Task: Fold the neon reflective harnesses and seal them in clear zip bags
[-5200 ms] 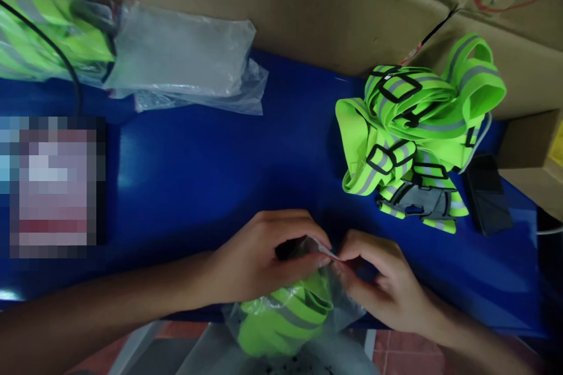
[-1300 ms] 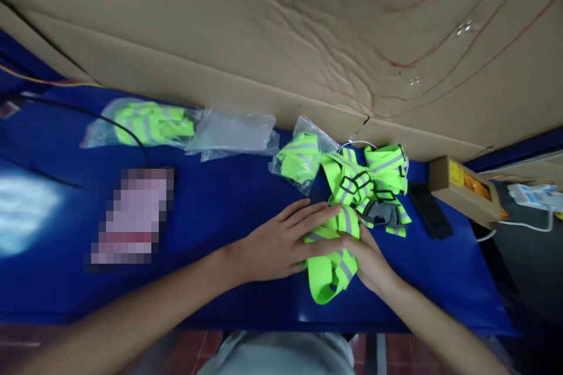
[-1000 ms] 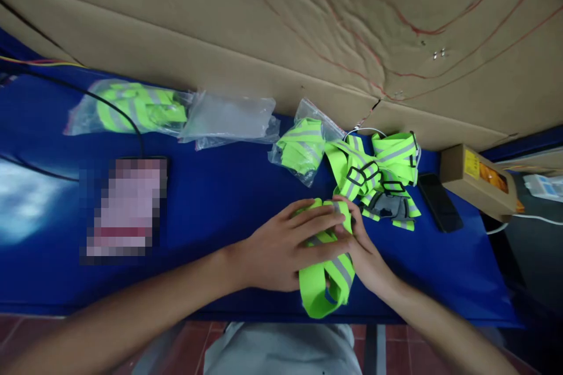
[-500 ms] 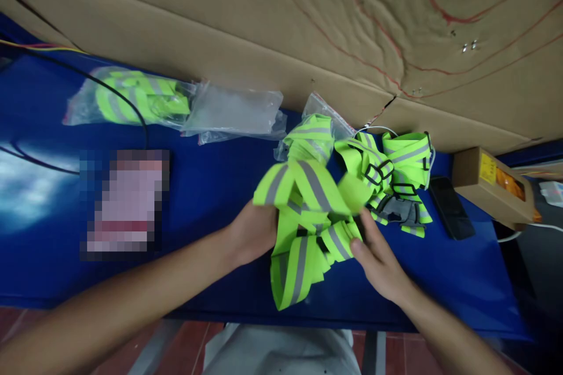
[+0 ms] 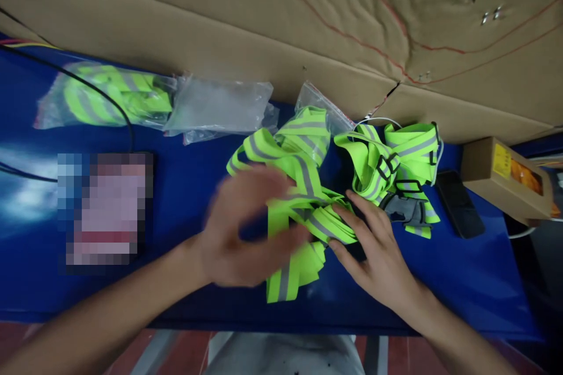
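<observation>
At the centre of the frame, just above the near edge of the blue tabletop (image 5: 189, 181), lies a loose bundle of reflective strap (image 5: 310, 181). One broad loop points to the upper left, a stack of folded layers points right and slightly downward, and a wide tail runs almost straight down the frame; spread this way, the bundle has no single clear long axis. The webbing is flat and fluorescent yellow-green, with a grey stripe along its middle.

The left hand (image 5: 226, 234) (blurred) reaches in from the lower left, its thumb and fingers well parted in a C, with nothing seen gripped between them. The right hand (image 5: 380, 252) enters from the lower right, fingers spread, their tips resting on the folded layers without closing round them.

Directly above the bundle is a strap in a clear zip bag (image 5: 305, 135); whether the two touch cannot be told. To the right, a second strap bundle (image 5: 409, 152) with a grey buckle (image 5: 404, 211) sits near the right fingertips, beside a black phone (image 5: 461, 205). A cardboard panel (image 5: 176, 23) bounds the far side. Blue surface shows between the left hand and a pixelated oblong (image 5: 108, 205), and again right of the right wrist.
</observation>
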{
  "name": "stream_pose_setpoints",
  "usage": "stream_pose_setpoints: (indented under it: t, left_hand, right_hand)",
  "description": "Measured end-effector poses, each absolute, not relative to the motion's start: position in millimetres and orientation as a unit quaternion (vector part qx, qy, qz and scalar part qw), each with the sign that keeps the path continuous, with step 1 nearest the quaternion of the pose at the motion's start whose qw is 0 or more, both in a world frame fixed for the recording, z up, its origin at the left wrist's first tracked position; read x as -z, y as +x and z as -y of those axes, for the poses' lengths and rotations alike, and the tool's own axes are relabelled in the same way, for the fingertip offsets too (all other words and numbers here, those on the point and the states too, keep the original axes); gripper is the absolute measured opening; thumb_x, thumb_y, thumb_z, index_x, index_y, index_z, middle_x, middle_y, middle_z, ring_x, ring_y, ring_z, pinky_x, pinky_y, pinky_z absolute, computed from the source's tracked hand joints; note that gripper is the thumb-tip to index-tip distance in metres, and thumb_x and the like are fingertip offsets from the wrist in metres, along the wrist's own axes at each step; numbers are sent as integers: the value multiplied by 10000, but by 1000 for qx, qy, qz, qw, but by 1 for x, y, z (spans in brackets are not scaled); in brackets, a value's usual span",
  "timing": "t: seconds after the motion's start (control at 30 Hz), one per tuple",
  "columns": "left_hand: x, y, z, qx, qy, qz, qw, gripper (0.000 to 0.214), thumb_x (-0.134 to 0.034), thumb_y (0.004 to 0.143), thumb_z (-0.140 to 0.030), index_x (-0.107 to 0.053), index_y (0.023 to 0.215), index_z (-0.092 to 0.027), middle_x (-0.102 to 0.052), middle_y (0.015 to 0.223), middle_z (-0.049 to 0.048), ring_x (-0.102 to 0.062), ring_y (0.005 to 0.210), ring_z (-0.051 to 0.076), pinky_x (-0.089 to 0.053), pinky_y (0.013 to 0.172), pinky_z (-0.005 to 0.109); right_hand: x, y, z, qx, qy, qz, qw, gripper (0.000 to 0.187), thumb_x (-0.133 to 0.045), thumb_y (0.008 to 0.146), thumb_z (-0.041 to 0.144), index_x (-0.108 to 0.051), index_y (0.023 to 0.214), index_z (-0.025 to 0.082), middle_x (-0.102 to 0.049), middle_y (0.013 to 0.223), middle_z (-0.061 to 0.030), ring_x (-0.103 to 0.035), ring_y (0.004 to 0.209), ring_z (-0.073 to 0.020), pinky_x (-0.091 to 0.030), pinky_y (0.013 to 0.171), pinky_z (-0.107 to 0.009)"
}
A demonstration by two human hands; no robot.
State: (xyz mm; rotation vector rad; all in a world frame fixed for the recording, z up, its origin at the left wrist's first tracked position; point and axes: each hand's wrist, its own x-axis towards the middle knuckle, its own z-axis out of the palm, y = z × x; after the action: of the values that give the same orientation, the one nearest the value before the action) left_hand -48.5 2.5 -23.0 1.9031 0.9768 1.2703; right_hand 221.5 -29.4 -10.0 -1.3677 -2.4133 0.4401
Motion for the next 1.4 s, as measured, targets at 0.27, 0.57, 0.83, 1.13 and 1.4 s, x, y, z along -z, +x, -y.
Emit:
stream_pose_setpoints:
  t: [0.27, 0.57, 0.83, 1.13, 1.4]
  left_hand:
    - [25, -39, -14, -340, 858, -246, 297, 557, -386, 844, 98, -554, 1319, -139, -656, 1279, 146, -656, 1235, 194, -572, 1015, 295]
    - [-13, -55, -2, -67, 845, -356, 393, 843, -739, 858, -349, -339, 1590, -229, -574, 1505, 139, -683, 1227, 304, -593, 957, 388]
    - [15, -28, 18, -163, 836, -339, 400, 905, -732, 833, -149, -252, 1593, -254, -550, 1491, 136, -559, 1365, 301, -507, 1111, 470]
    - [26, -12, 40, -303, 876, -286, 244, 347, -561, 1015, -376, -568, 1361, -351, -685, 1117, 52, -659, 918, 217, -580, 769, 325]
    - [31, -13, 33, -305, 898, -241, 206, 581, -642, 970, -194, -458, 1497, -355, -514, 1532, 112, -493, 1430, 276, -475, 1172, 469]
  right_hand:
    - [0, 228, 25, -189, -462, 860, 108, 636, -501, 1075, 327, -263, 1655, 222, -303, 1707, -96, -429, 1513, -270, -544, 1129, -399]
    - [6, 228, 27, -87, -496, 856, 120, 574, -565, 1043, 426, -469, 1537, 151, -628, 1313, -197, -659, 1201, -344, -618, 946, -510]
    - [1, 230, 27, -195, -463, 855, 126, 562, -531, 1065, 383, -375, 1578, 216, -706, 1234, -107, -745, 984, -239, -644, 802, -371]
    - [-7, 246, 21, -73, -379, 912, 140, 340, -539, 1007, 158, -594, 1340, 202, -639, 1216, -129, -663, 1085, -269, -576, 891, -430]
    - [1, 230, 25, -154, -324, 925, 123, 245, -418, 1015, 105, -645, 1021, 199, -665, 939, -67, -667, 831, -201, -592, 696, -324]
